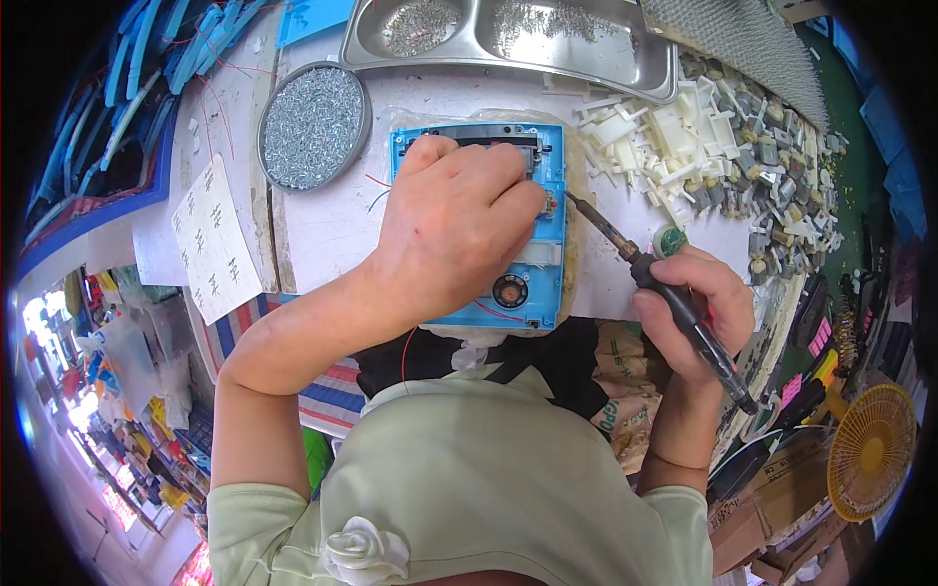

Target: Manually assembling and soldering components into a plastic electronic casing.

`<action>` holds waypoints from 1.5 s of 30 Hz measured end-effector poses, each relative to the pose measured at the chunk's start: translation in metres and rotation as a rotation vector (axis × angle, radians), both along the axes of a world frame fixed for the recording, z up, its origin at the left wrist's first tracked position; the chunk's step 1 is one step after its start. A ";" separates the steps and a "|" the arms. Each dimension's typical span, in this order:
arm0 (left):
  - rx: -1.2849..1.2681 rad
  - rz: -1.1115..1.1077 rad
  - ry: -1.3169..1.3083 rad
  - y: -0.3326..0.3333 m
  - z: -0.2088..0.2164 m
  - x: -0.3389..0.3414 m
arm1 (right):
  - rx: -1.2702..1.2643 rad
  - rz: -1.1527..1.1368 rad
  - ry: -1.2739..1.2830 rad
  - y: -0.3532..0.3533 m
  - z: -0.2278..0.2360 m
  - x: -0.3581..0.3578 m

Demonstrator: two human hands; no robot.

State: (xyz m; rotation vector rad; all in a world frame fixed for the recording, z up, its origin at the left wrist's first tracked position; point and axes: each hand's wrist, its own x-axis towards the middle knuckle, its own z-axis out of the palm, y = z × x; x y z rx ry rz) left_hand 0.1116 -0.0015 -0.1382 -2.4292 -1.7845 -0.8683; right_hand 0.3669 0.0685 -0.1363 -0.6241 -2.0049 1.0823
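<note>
A blue plastic housing (540, 283) lies in front of me, with a round speaker (510, 290) near its lower edge and thin red and blue wires at its sides. Across its upper part rests my left hand (454, 210), fingers curled; what they pinch, if anything, is hidden beneath the hand. My right hand (705, 298) is closed around the black handle of a soldering iron (674, 293). The iron slants up to the left, its thin tip at the housing's right edge, though contact cannot be made out. A small green ring-shaped piece (669, 240) sits at my right index finger.
A round dish of small metal pins (313, 127) stands left of the housing. Behind it is a steel compartment tray (586, 61) with small metal parts. White plastic parts (684, 132) and grey pieces (777, 186) are heaped at right. A marked paper sheet (215, 242) lies left; a yellow fan (873, 451) stands lower right.
</note>
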 end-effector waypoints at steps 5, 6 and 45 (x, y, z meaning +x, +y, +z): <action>-0.059 0.030 0.009 -0.005 0.011 -0.001 | -0.007 -0.047 0.036 -0.004 -0.002 0.003; -0.043 0.043 -0.007 -0.006 0.013 -0.001 | -0.025 -0.051 0.034 -0.005 -0.001 0.005; -0.485 0.236 -1.027 -0.027 0.020 -0.024 | 0.057 -0.106 -0.017 -0.020 0.006 -0.127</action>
